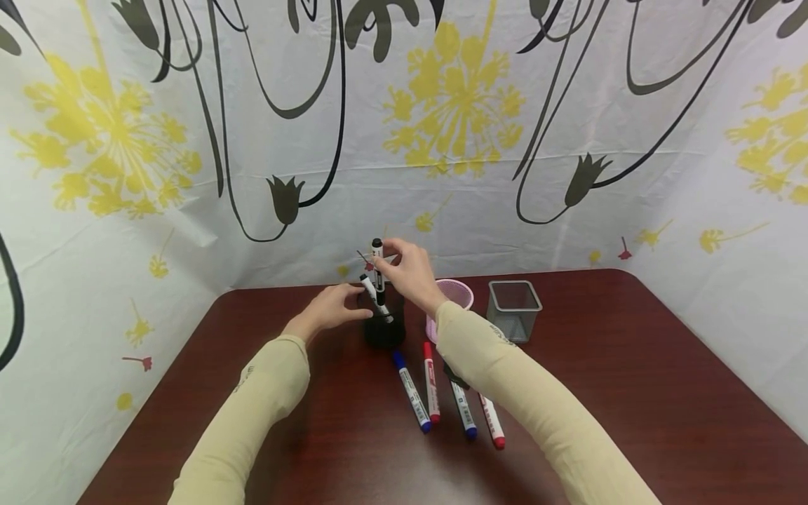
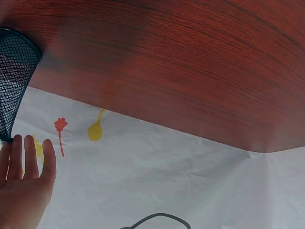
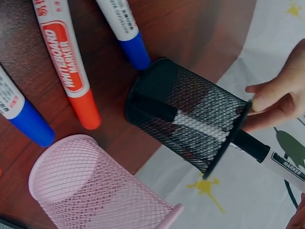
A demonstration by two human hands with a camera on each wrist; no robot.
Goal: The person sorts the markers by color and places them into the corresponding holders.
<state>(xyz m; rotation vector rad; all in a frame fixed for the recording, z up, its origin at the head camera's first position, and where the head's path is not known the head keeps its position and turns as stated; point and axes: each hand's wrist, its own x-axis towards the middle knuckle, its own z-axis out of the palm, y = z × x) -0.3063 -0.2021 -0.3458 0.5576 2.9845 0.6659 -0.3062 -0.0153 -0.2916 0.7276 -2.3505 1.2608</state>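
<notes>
Reddish-brown table (image 1: 328, 435) bears three cups (image 1: 384, 337), four markers (image 1: 413, 394).

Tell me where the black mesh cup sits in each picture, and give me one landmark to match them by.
Head: the black mesh cup is just left of centre, below mid-height.
Left wrist: the black mesh cup is at upper left, cut off by the left edge.
Right wrist: the black mesh cup is central and slanted, with the pink mesh cup at lower left.
Shared landmark: the left hand, at the black cup's rim in all three.

White flower-printed cloth (image 1: 404, 147) hanging behind red-brown wood-grained table (image 1: 606, 379).
</notes>
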